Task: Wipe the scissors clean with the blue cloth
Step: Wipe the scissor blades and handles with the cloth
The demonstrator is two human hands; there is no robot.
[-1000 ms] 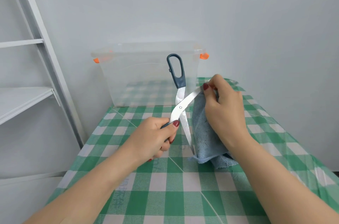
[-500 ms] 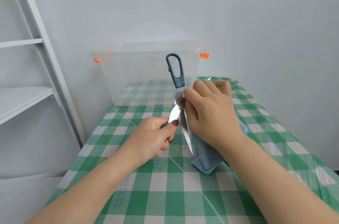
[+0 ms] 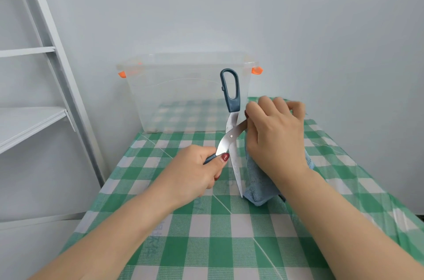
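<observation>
The scissors (image 3: pixel 230 133) have dark blue handles and steel blades spread wide apart in an X above the table. My left hand (image 3: pixel 197 172) grips the lower handle, thumb on top. One blade points down, its tip close to the tablecloth; the other handle loop stands up in front of the box. My right hand (image 3: pixel 273 135) holds the blue cloth (image 3: pixel 258 183) wrapped around the upper right blade, fingers curled over it near the pivot. The cloth hangs down below that hand to the table.
A clear plastic box (image 3: pixel 183 94) with orange clips stands at the back of the green checked table (image 3: pixel 206 245), against the wall. A white metal shelf (image 3: pixel 34 119) rises to the left. The table's right edge drops off near my right forearm.
My right hand with the cloth slid down the upper blade from its tip to the pivot, then a little way back up. My left hand and the scissors stayed in place.
</observation>
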